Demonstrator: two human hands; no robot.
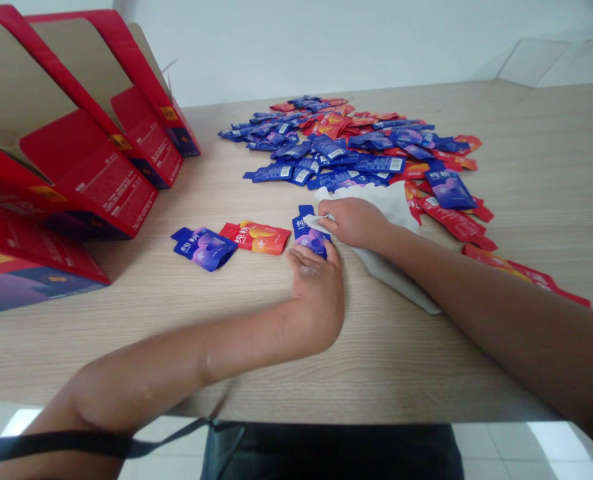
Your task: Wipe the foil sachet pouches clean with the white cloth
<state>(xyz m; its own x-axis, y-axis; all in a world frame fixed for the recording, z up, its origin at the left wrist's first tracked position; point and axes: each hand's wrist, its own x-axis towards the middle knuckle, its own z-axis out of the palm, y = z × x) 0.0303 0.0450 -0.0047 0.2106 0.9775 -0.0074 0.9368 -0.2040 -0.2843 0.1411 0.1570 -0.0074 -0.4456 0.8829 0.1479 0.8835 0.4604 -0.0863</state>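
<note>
the left hand (319,283) lies over the lower end of a blue spouted pouch (305,227), thumb and fingers spread apart, holding it down against the wood-grain table (256,393) rather than closing around it. the pouch lies face up, its narrow neck pointing away from the person. the right hand (354,219) is closed on a bunched part of a white cloth (394,205); a folded tip of it pokes out past the fingers over the pouch's upper right part, though whether it presses there is hard to tell. the rest of the cloth spreads under the right wrist and forearm.

just left of the held pouch lies a red-orange pouch (264,239), then a second blue pouch (205,249) touching it. beyond the hands is a loose heap of blue and red pouches (326,143). at far left stand open red cartons (96,180).
</note>
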